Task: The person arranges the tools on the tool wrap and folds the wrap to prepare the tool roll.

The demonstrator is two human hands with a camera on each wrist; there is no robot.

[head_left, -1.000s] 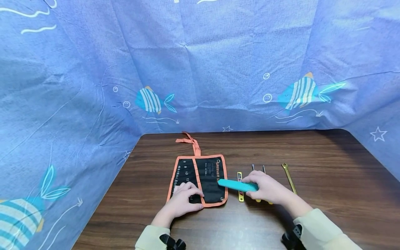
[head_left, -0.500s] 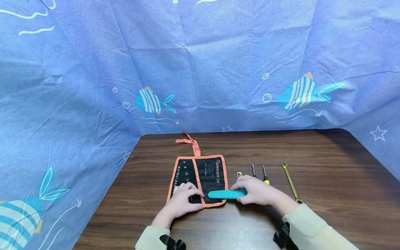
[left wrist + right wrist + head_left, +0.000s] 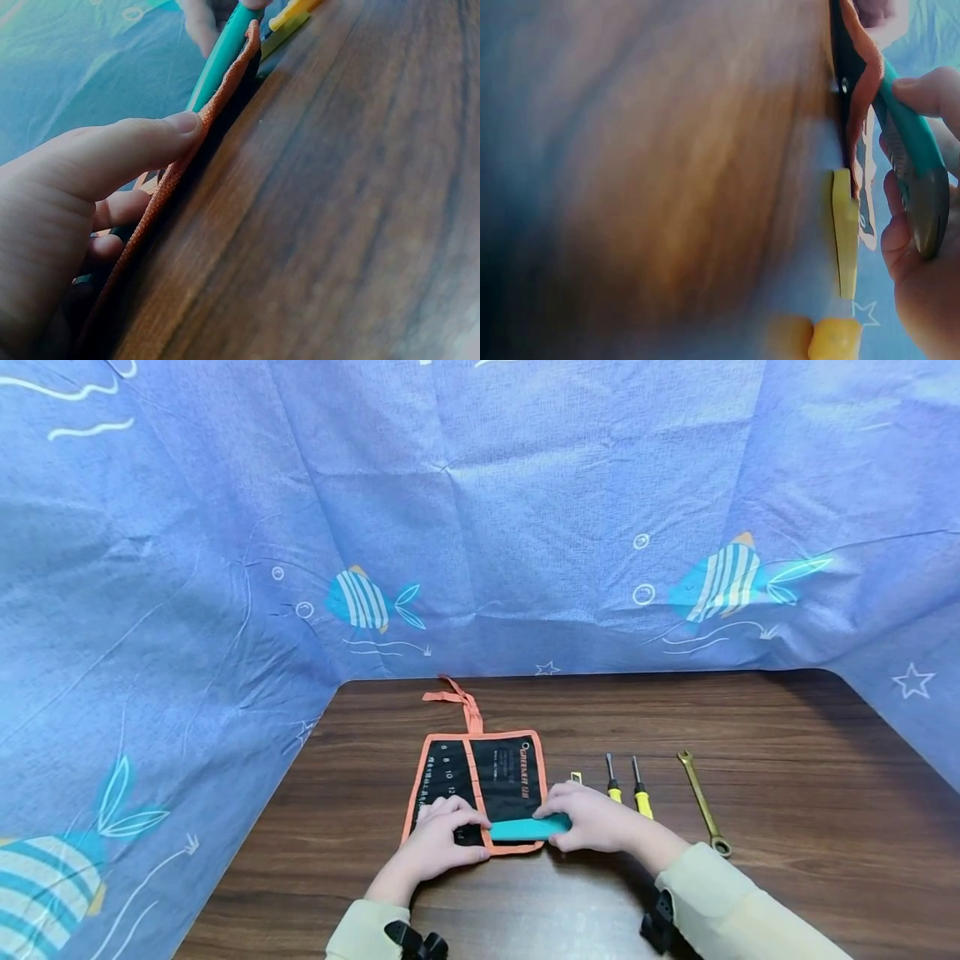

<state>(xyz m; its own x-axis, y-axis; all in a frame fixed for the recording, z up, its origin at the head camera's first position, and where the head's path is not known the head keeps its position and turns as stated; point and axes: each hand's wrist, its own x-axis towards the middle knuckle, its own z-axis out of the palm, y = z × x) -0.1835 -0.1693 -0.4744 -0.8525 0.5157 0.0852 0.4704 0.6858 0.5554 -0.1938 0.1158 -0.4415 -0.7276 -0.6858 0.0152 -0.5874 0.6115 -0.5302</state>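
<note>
A black tool pouch with orange trim lies flat on the table. My left hand grips its near edge, the thumb pressing the orange border in the left wrist view and other fingers over the pouch's face. My right hand holds a long teal tool by its right end. That tool lies crosswise over the pouch's lower right part, its left tip right at the orange middle strip. In the right wrist view, the teal tool shows a grey, ridged underside between thumb and fingers.
To the right lie two yellow-handled screwdrivers and a brass-coloured wrench. A flat yellow piece lies beside the pouch, mostly behind my right hand in the head view. Orange ties trail from the pouch's far edge. A fish-print cloth hangs behind the table.
My right hand has moved left and nearer with the teal tool, bringing its tip from the pouch's right side to the orange middle strip. My left hand stays in place.
</note>
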